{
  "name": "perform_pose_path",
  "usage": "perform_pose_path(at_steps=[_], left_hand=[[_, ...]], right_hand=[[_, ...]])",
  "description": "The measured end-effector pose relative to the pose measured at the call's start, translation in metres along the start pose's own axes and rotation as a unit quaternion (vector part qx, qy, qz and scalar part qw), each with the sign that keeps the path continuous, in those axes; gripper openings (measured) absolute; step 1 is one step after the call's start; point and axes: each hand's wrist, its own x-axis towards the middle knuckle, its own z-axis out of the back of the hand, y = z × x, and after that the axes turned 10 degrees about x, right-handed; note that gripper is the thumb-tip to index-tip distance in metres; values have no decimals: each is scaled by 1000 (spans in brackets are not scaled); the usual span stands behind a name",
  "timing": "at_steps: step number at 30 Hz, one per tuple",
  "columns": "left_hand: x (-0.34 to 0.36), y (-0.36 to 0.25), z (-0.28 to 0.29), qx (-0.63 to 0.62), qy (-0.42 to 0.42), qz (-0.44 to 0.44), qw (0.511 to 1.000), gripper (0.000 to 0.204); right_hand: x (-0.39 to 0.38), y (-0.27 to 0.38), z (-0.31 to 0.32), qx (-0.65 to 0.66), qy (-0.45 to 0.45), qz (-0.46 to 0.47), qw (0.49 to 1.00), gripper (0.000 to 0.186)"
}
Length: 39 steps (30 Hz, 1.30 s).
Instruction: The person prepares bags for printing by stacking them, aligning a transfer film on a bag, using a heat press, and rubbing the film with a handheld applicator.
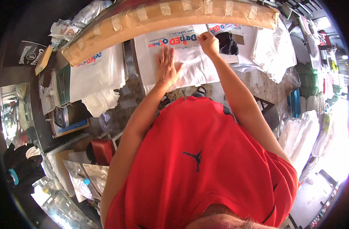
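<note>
A white sheet-like bag [195, 70] with blue and red print lies flat in front of me, its near edge hanging toward my body. My left hand [167, 68] rests palm down on it, fingers stretched out across the lower part of the print. At the right end of the print, my right hand [209, 44] is closed in a pinch close to the bag's surface. Whatever its fingertips hold, if anything, is too small to make out. Just right of that hand sits a crumpled black plastic piece [228, 44].
A long bar wrapped in brown paper and tape [163, 16] spans the far side above the bag. To the left hangs a stack of white printed bags [96, 76]. More white bags [275, 53] drape at the right. A red box [102, 151] stands low on the left.
</note>
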Motion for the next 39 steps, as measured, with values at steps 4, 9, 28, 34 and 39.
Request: perform_pose_path(at_steps=[4, 9, 28, 34, 39], left_hand=[[2, 0, 0, 37, 3, 1, 999, 85], [1, 0, -1, -22, -20, 8, 1000, 83], [2, -3, 6, -20, -23, 16, 999, 75], [0, -5, 7, -15, -6, 24, 1000, 75], [1, -4, 7, -11, -3, 27, 1000, 75]], right_hand=[[-47, 2, 3, -100, -3, 238, 966, 46], [-97, -2, -2, -168, 63, 265, 947, 69], [-97, -5, -6, -190, 68, 218, 955, 70], [-98, -9, -7, -178, 52, 244, 952, 71], [-97, -11, -8, -182, 51, 247, 950, 72]])
